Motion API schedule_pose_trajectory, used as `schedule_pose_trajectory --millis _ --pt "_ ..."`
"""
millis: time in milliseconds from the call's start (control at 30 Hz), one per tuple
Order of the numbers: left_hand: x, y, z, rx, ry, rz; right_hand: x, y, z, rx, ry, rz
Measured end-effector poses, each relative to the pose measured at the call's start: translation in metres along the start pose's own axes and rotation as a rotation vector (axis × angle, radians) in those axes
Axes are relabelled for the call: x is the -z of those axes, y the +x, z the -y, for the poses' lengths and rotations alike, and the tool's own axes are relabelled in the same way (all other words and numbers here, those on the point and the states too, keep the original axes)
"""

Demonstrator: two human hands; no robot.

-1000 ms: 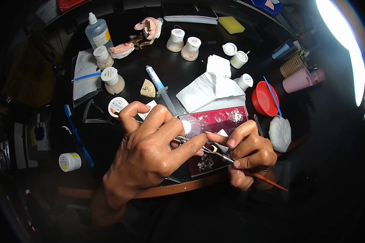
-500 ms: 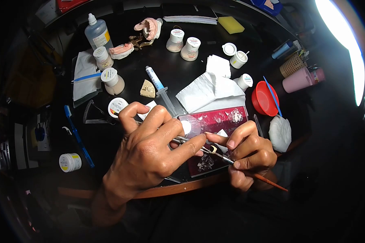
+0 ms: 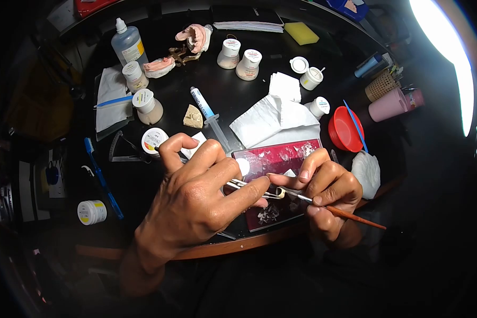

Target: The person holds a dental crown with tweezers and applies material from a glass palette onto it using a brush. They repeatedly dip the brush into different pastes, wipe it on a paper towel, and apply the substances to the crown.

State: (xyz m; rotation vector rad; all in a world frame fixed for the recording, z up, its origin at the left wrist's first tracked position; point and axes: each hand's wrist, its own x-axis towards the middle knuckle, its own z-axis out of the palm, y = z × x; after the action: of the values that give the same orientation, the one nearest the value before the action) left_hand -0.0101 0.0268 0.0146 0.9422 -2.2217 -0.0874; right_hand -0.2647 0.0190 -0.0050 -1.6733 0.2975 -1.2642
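Observation:
My left hand [image 3: 199, 199] is closed around metal tweezers [image 3: 237, 184], whose tips grip a small cream-coloured dental crown [image 3: 281, 193]. The crown's hollow side partly shows. From the right, my right hand [image 3: 331, 185] pinches a fine brush [image 3: 347, 214] with an orange-brown handle. The brush tip is at the crown's edge; whether it touches is too small to tell. One finger of my right hand reaches close to my left fingertips. Beneath both hands lies a dark red glass slab [image 3: 270, 168] with white powdery residue on it.
White tissue [image 3: 270, 119] lies behind the slab. A red bowl [image 3: 344, 130] stands at the right, near a white pad [image 3: 365, 175]. Farther back are a syringe [image 3: 204, 106], powder jars [image 3: 249, 64] and a dental model [image 3: 194, 37]. A blue toothbrush [image 3: 102, 177] lies left.
My right hand and the brush have shifted slightly right and up. The crown has turned a little in the tweezers, showing more of its hollow side. My left hand has barely moved.

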Motion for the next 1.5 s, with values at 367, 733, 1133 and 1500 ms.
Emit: schedule_pose_trajectory --millis 367,733,1133,1500 --pt "0.001 0.000 0.000 0.000 -0.021 0.015 -0.008 0.001 -0.007 0.045 0.092 -0.127" --pt "-0.002 0.000 0.004 -0.031 -0.010 -0.035 -0.001 0.002 0.007 -0.045 0.072 -0.049" --pt "-0.002 0.000 0.005 -0.045 0.009 -0.031 -0.005 0.002 0.011 0.086 -0.130 0.011" --pt "-0.001 0.000 0.004 -0.042 -0.025 -0.003 -0.005 0.001 0.013 0.101 -0.199 0.055"
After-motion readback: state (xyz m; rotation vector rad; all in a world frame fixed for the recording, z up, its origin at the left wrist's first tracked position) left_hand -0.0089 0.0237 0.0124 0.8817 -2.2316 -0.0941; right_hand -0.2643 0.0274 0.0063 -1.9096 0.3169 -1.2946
